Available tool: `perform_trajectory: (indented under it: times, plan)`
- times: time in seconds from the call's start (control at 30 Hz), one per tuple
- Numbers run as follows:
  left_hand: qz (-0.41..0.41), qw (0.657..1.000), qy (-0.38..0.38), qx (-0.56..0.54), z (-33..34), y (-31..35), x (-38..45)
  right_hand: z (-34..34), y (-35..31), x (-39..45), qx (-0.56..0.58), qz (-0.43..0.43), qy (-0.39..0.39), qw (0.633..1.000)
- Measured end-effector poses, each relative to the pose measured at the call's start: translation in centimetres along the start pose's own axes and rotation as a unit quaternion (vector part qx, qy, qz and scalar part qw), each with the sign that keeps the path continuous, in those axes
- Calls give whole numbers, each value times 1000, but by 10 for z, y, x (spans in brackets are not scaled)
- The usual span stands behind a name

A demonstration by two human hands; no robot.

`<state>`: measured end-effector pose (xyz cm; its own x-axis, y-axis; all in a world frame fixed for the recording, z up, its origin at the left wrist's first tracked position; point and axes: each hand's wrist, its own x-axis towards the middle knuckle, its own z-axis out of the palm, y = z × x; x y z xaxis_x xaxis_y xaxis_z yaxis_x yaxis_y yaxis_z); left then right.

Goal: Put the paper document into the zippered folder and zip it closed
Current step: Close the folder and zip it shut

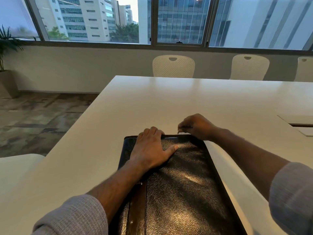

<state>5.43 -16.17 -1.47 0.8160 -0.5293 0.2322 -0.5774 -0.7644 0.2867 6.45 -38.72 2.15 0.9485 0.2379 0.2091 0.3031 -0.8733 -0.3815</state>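
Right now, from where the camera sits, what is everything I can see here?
zippered folder: one, black grained leather, lying closed on the table's near edge
table: one, white, long, filling the middle
cable hatch: one, white, set into the table at right
chairs: three in view, white perforated backs, along the table's far side
potted plant: one, green in a tan pot, far left on the floor
windows: a row, grey frames, across the back wall, buildings outside
paper document: none visible
left hand: one, flat on the folder, fingertips over its far edge
right hand: one, fingers pinched at the folder's far edge, probably on the zip pull
sleeves: two, grey
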Motion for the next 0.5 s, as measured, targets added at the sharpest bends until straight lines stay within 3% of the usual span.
perform_trajectory:
  times: [0.33, 0.5]
  plan:
    - [-2, 1000, 9, -21, 1, 0, -3, 19, -39, 26, -37, -23, -27, 999]
    - [5, 999, -29, -17, 0, -3, 1, 27, -42, 24, -21, -21, -12, 999]
